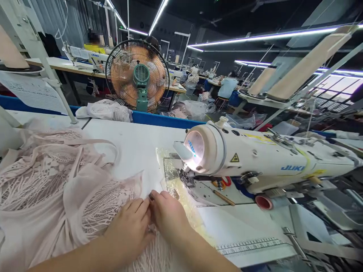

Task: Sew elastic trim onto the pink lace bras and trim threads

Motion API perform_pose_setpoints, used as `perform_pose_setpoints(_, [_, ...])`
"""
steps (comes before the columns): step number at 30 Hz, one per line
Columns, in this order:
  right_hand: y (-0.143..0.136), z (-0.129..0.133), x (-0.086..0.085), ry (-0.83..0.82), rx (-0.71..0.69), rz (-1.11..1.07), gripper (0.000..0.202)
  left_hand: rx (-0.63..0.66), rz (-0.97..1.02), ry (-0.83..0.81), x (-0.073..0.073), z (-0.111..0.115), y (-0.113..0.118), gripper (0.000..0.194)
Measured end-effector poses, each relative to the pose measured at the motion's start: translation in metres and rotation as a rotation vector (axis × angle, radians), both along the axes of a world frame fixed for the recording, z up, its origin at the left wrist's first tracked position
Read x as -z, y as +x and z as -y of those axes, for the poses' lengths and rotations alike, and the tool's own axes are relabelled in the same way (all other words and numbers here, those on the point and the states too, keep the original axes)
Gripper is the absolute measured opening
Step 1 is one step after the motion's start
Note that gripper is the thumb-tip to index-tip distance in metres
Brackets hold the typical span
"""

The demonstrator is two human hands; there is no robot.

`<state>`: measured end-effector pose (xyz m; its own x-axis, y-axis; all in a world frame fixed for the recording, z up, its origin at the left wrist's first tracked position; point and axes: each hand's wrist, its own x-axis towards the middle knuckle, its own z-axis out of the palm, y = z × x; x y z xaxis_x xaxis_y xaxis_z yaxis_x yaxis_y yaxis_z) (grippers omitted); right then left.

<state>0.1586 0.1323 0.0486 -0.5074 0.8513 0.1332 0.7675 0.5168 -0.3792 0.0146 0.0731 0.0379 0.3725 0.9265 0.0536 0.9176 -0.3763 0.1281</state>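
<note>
Pale pink lace fabric (pixel 110 206) with fringe-like threads lies under and between my hands, left of the sewing machine's needle area. My left hand (pixel 129 228) is closed, its fingers bent on the edge of the lace. Right beside it, touching, my right hand (pixel 171 217) is closed in a pinch. A small dark bit (pixel 152 194) shows at its fingertips, too hidden to name. The white sewing machine (pixel 241 151) stands just to the right, its lamp lit over the presser foot (pixel 187 179).
More pink lace garments (pixel 48 177) are heaped at the left. A wooden-handled tool (pixel 224 197) and red-handled scissors (pixel 226 182) lie beneath the machine arm. A printed ruler (pixel 252 245) runs along the front edge. Behind the table stand a large fan (pixel 137 75) and thread cones (pixel 306 68).
</note>
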Motion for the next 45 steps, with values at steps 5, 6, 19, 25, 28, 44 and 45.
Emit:
perform_pose_setpoints(5, [-0.004, -0.001, 0.007, 0.108, -0.024, 0.074, 0.025, -0.018, 0.082, -0.043, 0.005, -0.002, 0.001, 0.048])
perform_pose_setpoints(6, [-0.004, -0.001, 0.008, 0.123, -0.027, 0.078, 0.025, -0.012, 0.097, -0.054, 0.005, -0.002, 0.002, 0.049])
perform_pose_setpoints(19, [0.003, 0.006, 0.006, 0.39, -0.079, 0.103, 0.013, -0.003, 0.091, -0.089, 0.001, -0.004, 0.003, 0.048])
perform_pose_setpoints(25, [0.014, 0.013, -0.001, 0.415, -0.081, 0.047, 0.017, 0.004, 0.034, -0.106, -0.004, -0.005, 0.004, 0.051])
perform_pose_setpoints(28, [0.011, 0.008, 0.002, 0.428, -0.084, 0.016, 0.013, 0.005, 0.031, -0.15, -0.011, -0.006, 0.004, 0.049])
perform_pose_setpoints(44, [0.033, 0.023, -0.002, 0.404, -0.127, 0.115, 0.02, 0.024, 0.043, -0.023, 0.0, -0.002, 0.003, 0.049])
perform_pose_setpoints(45, [0.036, 0.025, -0.005, 0.402, -0.132, 0.126, 0.021, 0.024, 0.034, -0.022, -0.001, -0.002, 0.003, 0.049])
